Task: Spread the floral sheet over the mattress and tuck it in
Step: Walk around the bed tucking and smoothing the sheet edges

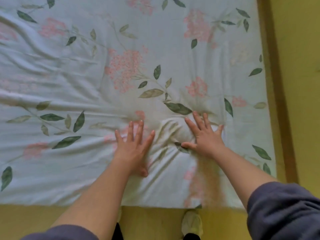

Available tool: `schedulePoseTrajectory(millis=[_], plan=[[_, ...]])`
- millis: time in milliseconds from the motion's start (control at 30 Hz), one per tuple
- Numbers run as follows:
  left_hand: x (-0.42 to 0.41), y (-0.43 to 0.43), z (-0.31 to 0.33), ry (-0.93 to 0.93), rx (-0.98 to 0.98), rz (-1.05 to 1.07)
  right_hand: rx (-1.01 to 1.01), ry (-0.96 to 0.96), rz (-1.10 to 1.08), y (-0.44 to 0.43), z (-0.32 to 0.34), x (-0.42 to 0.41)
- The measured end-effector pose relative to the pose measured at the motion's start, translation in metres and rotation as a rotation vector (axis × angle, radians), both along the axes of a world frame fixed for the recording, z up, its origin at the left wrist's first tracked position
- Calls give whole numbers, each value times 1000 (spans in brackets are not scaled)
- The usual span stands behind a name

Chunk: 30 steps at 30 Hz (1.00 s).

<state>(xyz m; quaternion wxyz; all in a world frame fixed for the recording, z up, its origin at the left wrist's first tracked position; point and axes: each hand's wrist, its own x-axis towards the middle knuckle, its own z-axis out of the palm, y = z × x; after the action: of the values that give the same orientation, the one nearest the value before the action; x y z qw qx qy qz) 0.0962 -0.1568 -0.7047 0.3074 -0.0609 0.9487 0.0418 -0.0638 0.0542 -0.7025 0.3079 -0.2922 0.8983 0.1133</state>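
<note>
A person leans over a bed, smoothing the floral sheet (121, 66), which covers the mattress (270, 118) out to its near and right edges. The left hand (134, 146) and right hand (205, 135) lie flat on the cloth, fingers spread, pressing down near the right corner. A puckered ridge of fabric bunches between them, and broad wrinkles run across the far left. This looks like the spreading step. Next the creases want sweeping outward, then the edges tucking under. A slippered foot (192, 222) stands on the yellow floor (297, 84).
</note>
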Motion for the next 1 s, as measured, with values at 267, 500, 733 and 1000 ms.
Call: schedulePoseTrajectory(millis=[267, 500, 733, 1000], plan=[[-39, 197, -1, -34, 49, -213, 77, 16, -137, 188, 6, -35], [-68, 232, 24, 76, 267, -584, -311, -304, -956, 281, 22, -36], [-93, 237, 31, 331, 259, -159, -471, -260, -1176, 271, -1, -56], [-110, 293, 16, 232, 82, 11, -561, -535, -1111, 324, 7, -73]])
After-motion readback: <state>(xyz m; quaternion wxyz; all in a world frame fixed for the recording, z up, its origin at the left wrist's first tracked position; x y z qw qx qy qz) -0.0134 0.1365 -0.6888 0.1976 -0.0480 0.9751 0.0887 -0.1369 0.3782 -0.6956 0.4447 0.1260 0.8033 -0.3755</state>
